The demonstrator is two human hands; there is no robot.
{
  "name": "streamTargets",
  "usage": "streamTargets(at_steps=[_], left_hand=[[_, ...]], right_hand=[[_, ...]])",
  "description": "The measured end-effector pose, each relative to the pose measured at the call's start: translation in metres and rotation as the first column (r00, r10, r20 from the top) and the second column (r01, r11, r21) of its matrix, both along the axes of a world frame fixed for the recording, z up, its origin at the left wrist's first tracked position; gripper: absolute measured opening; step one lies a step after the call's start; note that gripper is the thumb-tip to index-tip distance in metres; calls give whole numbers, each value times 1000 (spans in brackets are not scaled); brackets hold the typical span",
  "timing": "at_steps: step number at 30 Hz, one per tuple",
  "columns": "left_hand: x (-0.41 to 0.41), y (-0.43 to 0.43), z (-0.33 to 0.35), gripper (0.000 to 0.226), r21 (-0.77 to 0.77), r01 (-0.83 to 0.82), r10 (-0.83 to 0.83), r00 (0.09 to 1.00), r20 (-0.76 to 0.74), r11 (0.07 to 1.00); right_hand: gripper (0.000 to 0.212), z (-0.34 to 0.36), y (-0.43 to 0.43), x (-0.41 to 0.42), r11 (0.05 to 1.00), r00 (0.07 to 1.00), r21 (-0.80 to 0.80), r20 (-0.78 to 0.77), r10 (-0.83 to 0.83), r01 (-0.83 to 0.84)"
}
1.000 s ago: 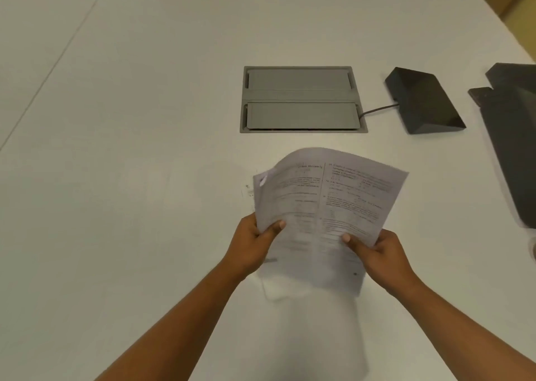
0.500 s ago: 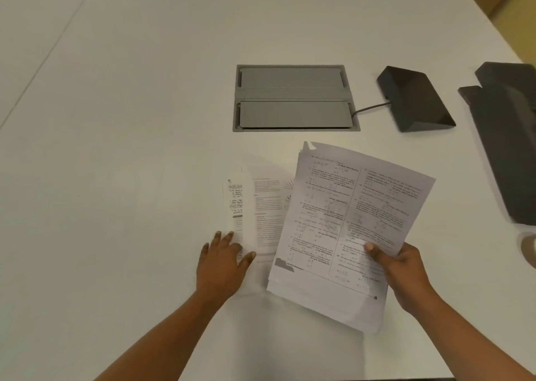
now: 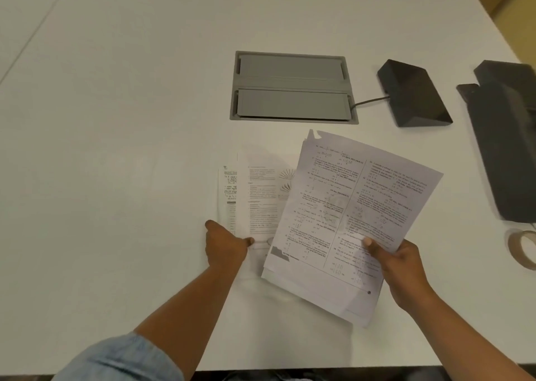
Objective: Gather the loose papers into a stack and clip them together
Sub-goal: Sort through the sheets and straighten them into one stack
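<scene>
Printed sheets lie on the white table (image 3: pixel 116 177). My right hand (image 3: pixel 397 267) grips a bundle of printed papers (image 3: pixel 348 212) by its lower right edge, thumb on top, tilted clockwise and lifted a little. Partly under it to the left lie two or three loose papers (image 3: pixel 255 201), one handwritten at the far left edge. My left hand (image 3: pixel 226 247) rests on the lower left corner of those loose papers, thumb pressing on the sheet, fingers curled at its edge. No clip is visible.
A grey cable hatch (image 3: pixel 293 88) is set into the table beyond the papers. A dark wedge-shaped device (image 3: pixel 412 93) with a cable sits to its right, a large black object (image 3: pixel 510 140) at the right edge, and a tape roll (image 3: pixel 522 248) below it.
One second ago both hands held the papers together. Then my left hand let go and dropped onto the loose sheets on the table; my right hand carried its bundle rightward. The last half second shows little movement.
</scene>
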State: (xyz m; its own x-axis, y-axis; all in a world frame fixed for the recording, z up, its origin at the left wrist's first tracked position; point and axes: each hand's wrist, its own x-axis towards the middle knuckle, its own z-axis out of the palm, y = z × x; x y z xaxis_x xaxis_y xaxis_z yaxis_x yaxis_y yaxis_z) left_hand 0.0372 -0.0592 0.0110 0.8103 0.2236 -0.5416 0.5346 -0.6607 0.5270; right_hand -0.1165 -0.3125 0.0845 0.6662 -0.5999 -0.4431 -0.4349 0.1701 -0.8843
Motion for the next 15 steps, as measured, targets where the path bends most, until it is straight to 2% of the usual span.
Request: streamTargets(at_steps=[3, 8, 15], left_hand=[[2, 4, -4, 63, -21, 31, -31, 999, -15, 999], [13, 30, -11, 48, -144, 3, -1, 1000, 13, 990], [28, 78, 54, 23, -329, -123, 187, 967, 172, 936]], right_hand=[[20, 3, -2, -1, 1000, 1000, -9, 4, 2, -2], [19, 10, -8, -1, 1000, 1000, -11, 8, 21, -21], [22, 13, -13, -3, 998, 998, 4, 1, 61, -61]])
